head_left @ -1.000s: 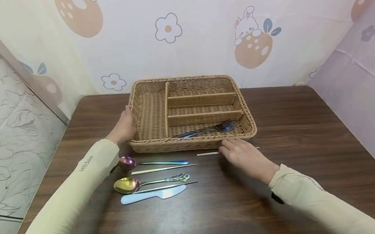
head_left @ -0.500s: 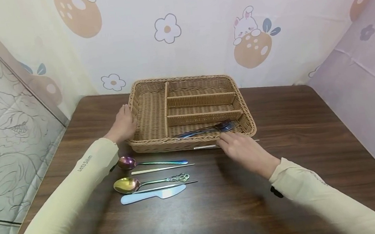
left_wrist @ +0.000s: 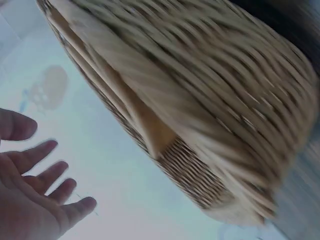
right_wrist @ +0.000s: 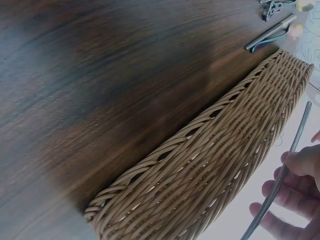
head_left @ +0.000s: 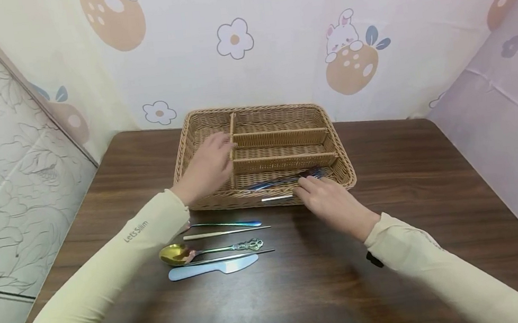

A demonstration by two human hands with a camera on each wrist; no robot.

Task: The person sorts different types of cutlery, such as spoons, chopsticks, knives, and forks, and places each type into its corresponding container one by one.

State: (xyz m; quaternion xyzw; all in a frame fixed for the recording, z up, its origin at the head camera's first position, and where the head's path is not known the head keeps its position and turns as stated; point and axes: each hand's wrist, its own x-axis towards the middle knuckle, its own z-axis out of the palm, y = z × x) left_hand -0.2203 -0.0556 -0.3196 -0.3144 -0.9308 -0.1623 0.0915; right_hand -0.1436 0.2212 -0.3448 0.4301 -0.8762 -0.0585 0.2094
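Note:
My right hand pinches a thin metal chopstick between thumb and fingers, just above the near rim of the wicker basket. In the head view, part of that chopstick is hidden by the hand. With fingers spread, my left hand hovers over the basket's left compartment and holds nothing. Two dark blue forks appear to lie in the near right compartment, partly covered by the right hand.
On the dark wooden table, in front of the basket, lie a rainbow-handled spoon, a cream-handled chopstick, a golden spoon, a silver chopstick and a pale blue knife. A patterned curtain hangs behind.
The right hand has lifted the chopstick from the table to the basket's near rim. My left hand has left the basket's left side and moved right, over its left compartment.

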